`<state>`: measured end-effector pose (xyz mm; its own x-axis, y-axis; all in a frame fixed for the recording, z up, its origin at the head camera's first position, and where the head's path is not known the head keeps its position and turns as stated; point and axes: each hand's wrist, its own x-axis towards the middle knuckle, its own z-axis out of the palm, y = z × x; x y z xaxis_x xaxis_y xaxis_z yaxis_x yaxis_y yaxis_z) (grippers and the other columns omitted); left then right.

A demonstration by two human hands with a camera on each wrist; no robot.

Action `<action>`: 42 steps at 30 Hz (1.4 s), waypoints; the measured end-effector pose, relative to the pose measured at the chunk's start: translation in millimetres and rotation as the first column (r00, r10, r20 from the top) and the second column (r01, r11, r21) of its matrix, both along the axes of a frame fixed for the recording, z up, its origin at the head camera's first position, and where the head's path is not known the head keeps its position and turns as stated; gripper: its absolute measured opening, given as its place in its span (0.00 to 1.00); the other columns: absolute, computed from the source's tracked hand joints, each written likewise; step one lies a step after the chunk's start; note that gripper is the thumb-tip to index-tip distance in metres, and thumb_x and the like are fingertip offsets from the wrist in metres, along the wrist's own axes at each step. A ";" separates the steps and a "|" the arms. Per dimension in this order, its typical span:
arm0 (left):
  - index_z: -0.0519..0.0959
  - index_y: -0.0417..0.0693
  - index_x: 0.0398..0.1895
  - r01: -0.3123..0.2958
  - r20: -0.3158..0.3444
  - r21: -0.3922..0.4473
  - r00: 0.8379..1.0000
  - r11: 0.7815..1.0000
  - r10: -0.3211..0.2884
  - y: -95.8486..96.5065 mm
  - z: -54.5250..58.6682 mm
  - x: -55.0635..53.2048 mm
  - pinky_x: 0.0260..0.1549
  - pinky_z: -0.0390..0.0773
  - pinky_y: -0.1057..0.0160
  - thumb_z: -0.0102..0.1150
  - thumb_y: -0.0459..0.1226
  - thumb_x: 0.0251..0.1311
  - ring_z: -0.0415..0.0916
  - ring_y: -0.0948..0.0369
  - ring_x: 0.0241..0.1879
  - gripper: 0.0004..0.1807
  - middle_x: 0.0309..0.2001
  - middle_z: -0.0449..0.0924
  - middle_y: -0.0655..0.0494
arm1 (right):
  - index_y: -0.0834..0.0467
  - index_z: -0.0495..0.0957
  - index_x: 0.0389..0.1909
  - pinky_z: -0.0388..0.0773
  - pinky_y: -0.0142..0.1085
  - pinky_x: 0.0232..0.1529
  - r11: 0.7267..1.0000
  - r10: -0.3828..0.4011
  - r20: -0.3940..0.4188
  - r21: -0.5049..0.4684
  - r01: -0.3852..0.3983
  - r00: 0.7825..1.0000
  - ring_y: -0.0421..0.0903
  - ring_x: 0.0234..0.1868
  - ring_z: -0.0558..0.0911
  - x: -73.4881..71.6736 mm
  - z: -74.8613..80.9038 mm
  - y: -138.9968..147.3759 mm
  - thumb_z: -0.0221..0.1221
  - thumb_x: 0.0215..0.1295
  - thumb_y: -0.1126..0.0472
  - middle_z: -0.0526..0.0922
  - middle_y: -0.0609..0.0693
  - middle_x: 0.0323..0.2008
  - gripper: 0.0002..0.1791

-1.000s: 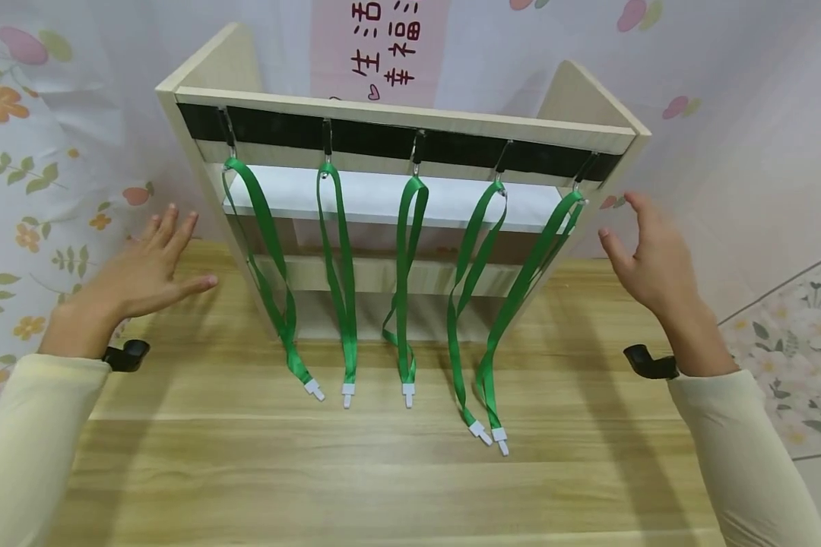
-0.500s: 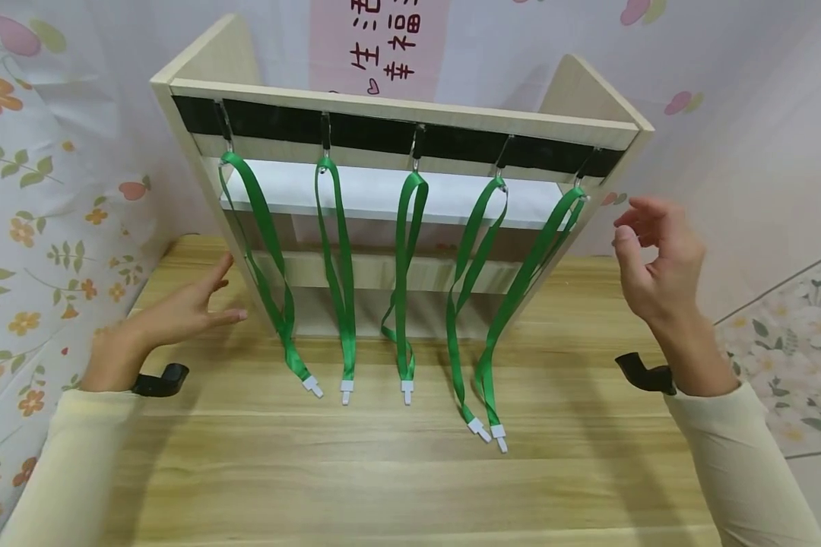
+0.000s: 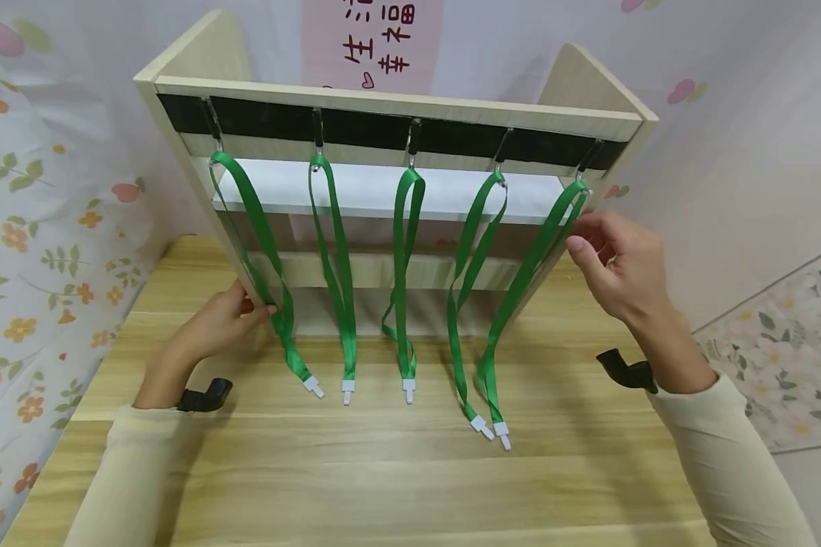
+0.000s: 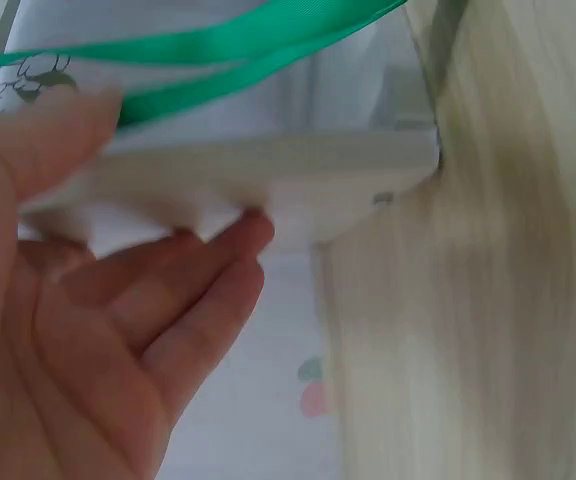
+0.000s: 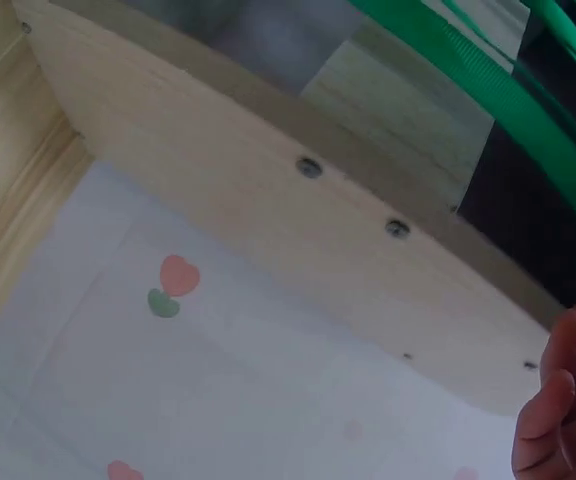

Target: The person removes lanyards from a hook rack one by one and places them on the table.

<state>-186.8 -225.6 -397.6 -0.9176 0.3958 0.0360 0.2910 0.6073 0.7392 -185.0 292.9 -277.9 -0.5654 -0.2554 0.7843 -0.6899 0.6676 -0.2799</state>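
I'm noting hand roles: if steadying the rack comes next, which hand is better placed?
Probably the left hand: its fingers touch the outer side of the rack, with the thumb toward the front. The right hand is close to the opposite side, but whether it touches is unclear.

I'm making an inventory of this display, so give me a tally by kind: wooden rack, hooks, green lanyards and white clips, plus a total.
Wooden rack: 1
Hooks: 5
Green lanyards: 5
White clips: 5
Total: 16
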 end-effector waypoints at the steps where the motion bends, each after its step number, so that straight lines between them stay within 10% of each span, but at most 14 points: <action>1: 0.61 0.41 0.62 -0.020 -0.016 -0.005 1.000 1.000 0.020 1.5 -1.7 -1.1 0.53 0.76 0.39 0.53 0.37 0.72 0.77 0.39 0.55 0.21 0.51 0.81 0.39 | 0.67 0.81 0.37 0.63 0.19 0.26 0.999 -0.014 -0.005 0.029 0.014 1.000 0.27 0.23 0.68 0.1 1.4 -1.9 0.52 0.69 0.34 0.79 0.50 0.21 0.36; 8: 0.68 0.39 0.52 -0.104 -0.053 -0.030 0.993 0.994 0.102 6.8 -10.9 -0.3 0.39 0.77 0.56 0.56 0.36 0.70 0.79 0.48 0.42 0.13 0.43 0.83 0.42 | 0.63 0.81 0.35 0.62 0.20 0.22 0.980 -0.071 -0.004 0.187 0.071 0.997 0.44 0.17 0.76 2.7 7.9 -16.5 0.61 0.64 0.46 0.82 0.52 0.19 0.21; 16: 0.69 0.35 0.53 -0.124 -0.059 -0.007 0.991 0.992 0.124 14.5 -11.4 5.4 0.29 0.71 0.64 0.48 0.34 0.75 0.71 0.53 0.33 0.11 0.41 0.82 0.39 | 0.65 0.80 0.29 0.55 0.25 0.16 0.975 -0.117 -0.045 0.186 0.123 0.992 0.36 0.13 0.62 2.6 15.1 -31.4 0.64 0.64 0.63 0.71 0.49 0.12 0.08; 25: 0.68 0.35 0.53 -0.135 -0.026 -0.018 0.991 0.991 0.134 15.2 -14.3 5.3 0.23 0.70 0.64 0.48 0.35 0.75 0.69 0.57 0.27 0.12 0.37 0.80 0.39 | 0.71 0.78 0.29 0.65 0.17 0.19 0.997 -0.064 0.047 -0.038 0.066 0.997 0.25 0.14 0.68 10.1 31.1 -32.2 0.57 0.69 0.70 0.76 0.54 0.14 0.09; 32: 0.69 0.36 0.51 -0.139 -0.040 -0.031 0.990 0.990 0.137 14.0 -13.8 6.1 0.23 0.68 0.64 0.50 0.36 0.74 0.68 0.57 0.26 0.11 0.35 0.79 0.41 | 0.72 0.82 0.28 0.65 0.17 0.19 0.986 -0.069 0.014 -0.153 0.070 0.998 0.25 0.13 0.68 14.4 44.9 -23.5 0.56 0.66 0.71 0.73 0.33 0.16 0.10; 42: 0.67 0.33 0.54 -0.125 -0.019 -0.019 0.992 0.992 0.125 14.0 -13.9 6.2 0.23 0.69 0.64 0.48 0.35 0.75 0.70 0.56 0.28 0.13 0.40 0.81 0.36 | 0.72 0.83 0.27 0.67 0.17 0.18 0.945 -0.160 0.017 -0.286 0.158 0.987 0.27 0.12 0.69 19.5 66.2 -9.8 0.56 0.69 0.67 0.78 0.29 0.19 0.14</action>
